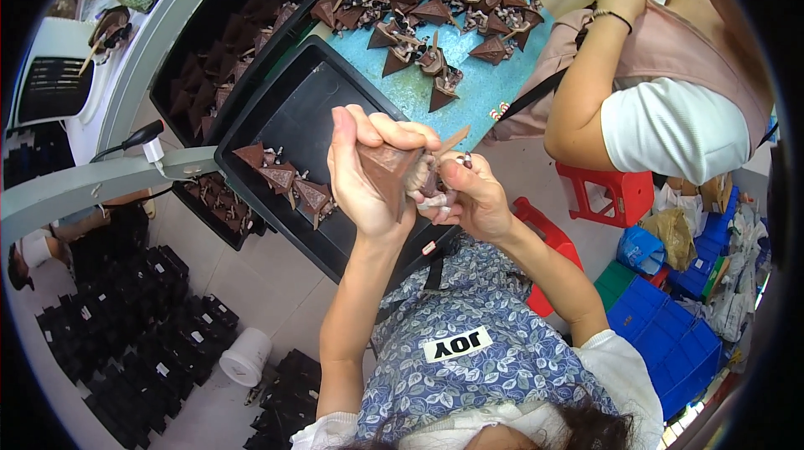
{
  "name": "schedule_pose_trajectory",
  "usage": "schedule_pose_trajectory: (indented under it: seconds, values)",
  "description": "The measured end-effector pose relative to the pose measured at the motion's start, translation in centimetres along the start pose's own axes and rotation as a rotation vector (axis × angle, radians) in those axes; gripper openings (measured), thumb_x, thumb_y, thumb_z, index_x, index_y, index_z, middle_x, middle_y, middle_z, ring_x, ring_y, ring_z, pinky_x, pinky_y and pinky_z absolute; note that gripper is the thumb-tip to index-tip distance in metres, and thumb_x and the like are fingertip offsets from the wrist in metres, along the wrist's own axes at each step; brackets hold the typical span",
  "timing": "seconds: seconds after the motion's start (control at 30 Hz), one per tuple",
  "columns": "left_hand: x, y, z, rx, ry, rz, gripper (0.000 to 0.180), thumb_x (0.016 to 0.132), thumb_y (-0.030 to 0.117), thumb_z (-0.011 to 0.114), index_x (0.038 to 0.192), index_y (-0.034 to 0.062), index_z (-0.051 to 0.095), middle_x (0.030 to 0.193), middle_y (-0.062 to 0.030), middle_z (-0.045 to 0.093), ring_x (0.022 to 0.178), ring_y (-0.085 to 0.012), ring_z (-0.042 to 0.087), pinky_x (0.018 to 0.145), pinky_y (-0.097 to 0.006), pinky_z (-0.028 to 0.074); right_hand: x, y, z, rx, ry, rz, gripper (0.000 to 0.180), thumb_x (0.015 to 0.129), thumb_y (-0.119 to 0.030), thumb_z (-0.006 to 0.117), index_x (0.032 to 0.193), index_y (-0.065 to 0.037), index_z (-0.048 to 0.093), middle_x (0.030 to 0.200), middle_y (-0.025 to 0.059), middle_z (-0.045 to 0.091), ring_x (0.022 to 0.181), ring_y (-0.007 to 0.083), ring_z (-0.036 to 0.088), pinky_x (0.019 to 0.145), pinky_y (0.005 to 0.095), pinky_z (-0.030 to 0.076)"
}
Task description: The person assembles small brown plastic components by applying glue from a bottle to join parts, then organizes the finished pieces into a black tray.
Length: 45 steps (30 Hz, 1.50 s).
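Head view: left hand (362, 172) grips brown triangular piece (387, 175), right hand (469, 195) pinching beside it

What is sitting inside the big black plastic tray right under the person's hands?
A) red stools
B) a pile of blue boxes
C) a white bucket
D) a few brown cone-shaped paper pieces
D: the big black plastic tray holds a few brown cone-shaped paper pieces, just beside the left hand, which grips another brown cone piece while the right hand works at its end.
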<state>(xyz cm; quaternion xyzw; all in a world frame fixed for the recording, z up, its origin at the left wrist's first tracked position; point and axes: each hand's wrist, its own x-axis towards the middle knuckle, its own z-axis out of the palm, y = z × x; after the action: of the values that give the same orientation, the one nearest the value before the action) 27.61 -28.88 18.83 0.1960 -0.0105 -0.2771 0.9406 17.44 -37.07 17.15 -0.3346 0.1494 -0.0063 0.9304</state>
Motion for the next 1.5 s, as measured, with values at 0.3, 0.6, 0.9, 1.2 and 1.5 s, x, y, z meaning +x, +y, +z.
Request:
schedule_pose_trajectory:
  seconds: [0.3,0.6,0.9,1.2,1.5]
  values:
    - [-0.1,-0.1,-0.9,0.192,0.302,-0.104,0.037,0.100,0.032,0.034,0.077,0.0050,0.045,0.075,-0.0190,0.062,0.070,-0.0321,0.063,0.070,-0.042,0.052,1.1,-1.7,-0.4,-1.294,0.021,-0.720,0.028,0.077,-0.020,0.072,0.091,0.001,0.059,0.075,0.0073,0.061,0.060,0.0166,0.060,0.052,0.0276,0.046]
    - [1.1,0.8,-4.6,0.388,0.491,-0.452,0.026,0.098,0.030,0.042,0.094,0.0051,0.048,0.091,-0.0171,0.064,0.085,-0.0290,0.065,0.071,-0.037,0.052,1.5,-0.7,0.0,-1.943,0.139,-0.706,0.038,0.065,-0.010,0.071,0.102,-0.005,0.060,0.081,0.0079,0.048,0.081,0.0244,0.050,0.060,0.0339,0.045]
    - [0.9,2.9,-5.8,0.370,0.291,-0.550,0.030,0.095,0.033,0.049,0.097,0.0040,0.053,0.109,-0.0202,0.062,0.089,-0.0226,0.062,0.076,-0.036,0.051,0.8,-0.6,-0.5,-0.258,0.324,0.349,0.055,0.089,-0.041,0.056,0.108,0.010,0.051,0.085,0.0191,0.062,0.064,0.0250,0.065,0.061,0.0296,0.054]
    - [0.3,3.3,-6.2,0.151,0.228,-0.642,0.039,0.095,0.038,0.046,0.097,0.0032,0.063,0.118,-0.0208,0.058,0.097,-0.0264,0.060,0.083,-0.037,0.052,0.4,1.5,3.2,-0.698,0.291,-0.187,0.024,0.083,-0.006,0.067,0.099,0.005,0.054,0.081,0.0097,0.065,0.069,0.0103,0.063,0.061,0.0235,0.053]
    - [-0.5,3.4,-4.9,0.056,0.233,-0.632,0.038,0.097,0.038,0.040,0.108,0.0039,0.054,0.125,-0.0164,0.052,0.102,-0.0267,0.058,0.080,-0.037,0.056,0.2,1.4,3.9,-0.147,0.303,-0.074,0.017,0.089,-0.009,0.060,0.096,0.005,0.052,0.084,0.0148,0.064,0.069,0.0171,0.066,0.061,0.0262,0.057]
